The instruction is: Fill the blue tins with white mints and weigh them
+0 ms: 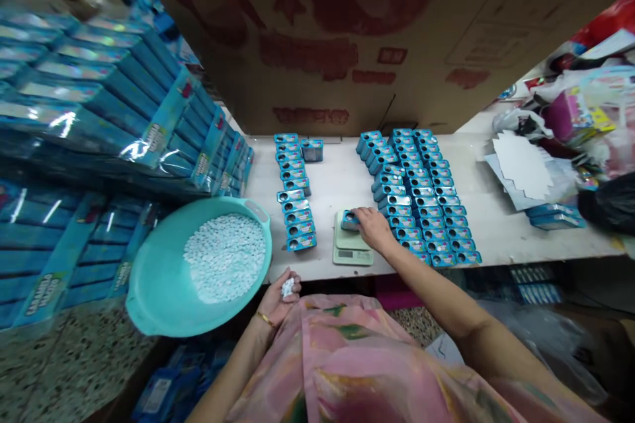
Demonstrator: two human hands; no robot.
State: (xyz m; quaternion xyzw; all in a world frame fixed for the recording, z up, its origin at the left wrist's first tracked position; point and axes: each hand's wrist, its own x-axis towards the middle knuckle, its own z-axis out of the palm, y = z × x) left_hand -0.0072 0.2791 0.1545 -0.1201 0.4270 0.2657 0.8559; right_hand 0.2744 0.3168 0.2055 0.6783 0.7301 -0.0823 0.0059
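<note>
My left hand (pixel 282 299) is curled, palm up, around a small heap of white tablets (pixel 288 287) near the table's front edge. At the middle of the table, my right hand (pixel 373 227) grips a small blue tin (pixel 349 220) at its right side. That tin rests on a pale green digital scale (pixel 353 256), whose display is too small to read. To the left, a turquoise basin (pixel 163 277) holds a large pile of white tablets (pixel 225 258). A short column of blue tins (pixel 299 217) stands between the basin and the scale.
Several packed columns of blue tins (pixel 426 211) stand right of the scale. A big cardboard box (pixel 327 46) closes off the back. Plastic-wrapped blue packs (pixel 114 92) are stacked high at left. White card sheets (pixel 523 165) and bags clutter the right end of the table (pixel 510 238).
</note>
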